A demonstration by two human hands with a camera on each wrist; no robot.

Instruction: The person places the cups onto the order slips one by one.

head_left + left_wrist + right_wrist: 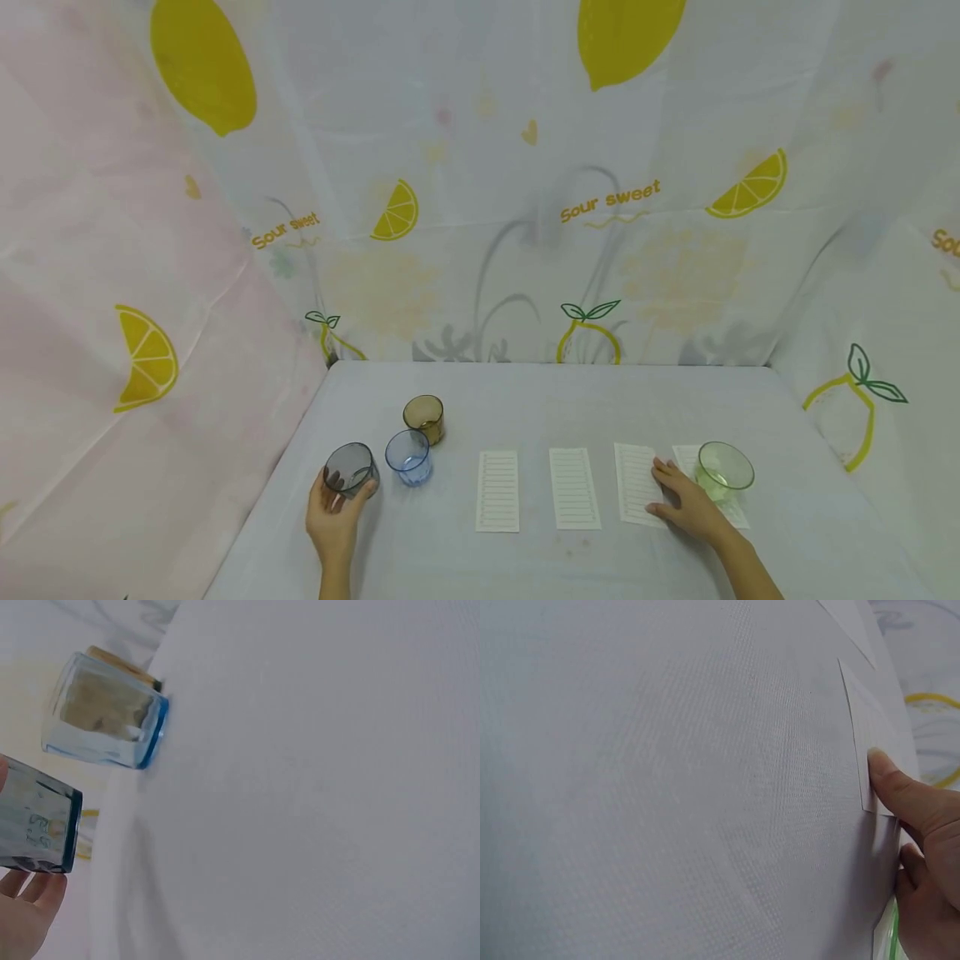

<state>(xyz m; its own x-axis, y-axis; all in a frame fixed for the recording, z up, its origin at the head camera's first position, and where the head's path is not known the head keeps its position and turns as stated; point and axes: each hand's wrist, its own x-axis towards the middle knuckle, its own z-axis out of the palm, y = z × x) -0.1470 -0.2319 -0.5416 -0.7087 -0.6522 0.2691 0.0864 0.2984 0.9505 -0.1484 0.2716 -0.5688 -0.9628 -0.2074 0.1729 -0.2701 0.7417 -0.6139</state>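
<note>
My left hand [332,517] holds a smoky grey glass [351,468] at the table's left, thumb on its right side and fingers round its left. In the left wrist view, fingertips lie at the base of this grey glass [41,817]. Just right of it stands a blue glass [409,458], with an amber glass [424,417] behind. My right hand [693,504] rests on the third lined paper slip [633,483], thumb [900,784] on the slip's near end and fingers loosely extended. Beside that hand, a pale green glass [723,471] stands on the fourth slip [738,515].
Two more lined slips, one left [497,492] and one nearer the middle [575,489], lie in the row on the white tablecloth [540,567]. A lemon-printed curtain [480,275] hangs behind the table and along both sides.
</note>
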